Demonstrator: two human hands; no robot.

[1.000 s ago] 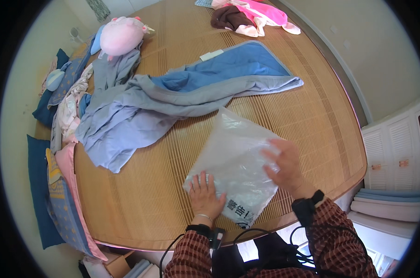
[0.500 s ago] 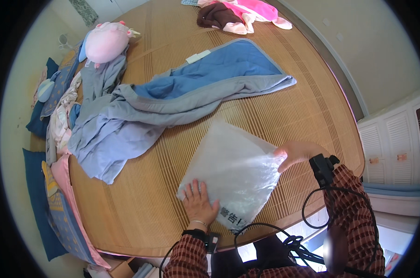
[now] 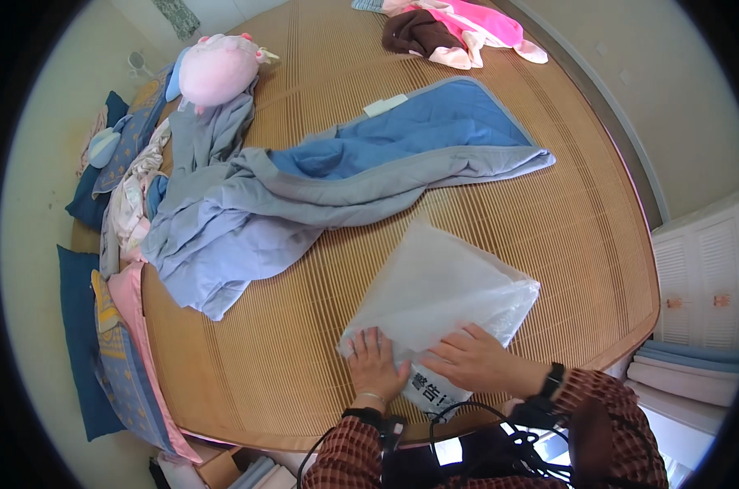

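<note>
A translucent white plastic bag with dark printing at its near corner lies flat on a bamboo mat near the bed's front edge. My left hand presses flat on the bag's left corner, fingers spread. Over the lower middle of the bag lies my right hand, palm down with the fingers stretched toward the left hand. Neither hand grips anything. Both wrists wear black straps.
A crumpled grey-blue quilt spreads beyond the bag. A pink plush toy rests at the far left, pink and brown clothing at the far end. Pillows line the left side; a white cabinet stands at right.
My right hand has let go of the bag's right corner and moved left and nearer, onto the bag's lower middle. The left hand stays on the left corner. The whole view has shifted slightly.
</note>
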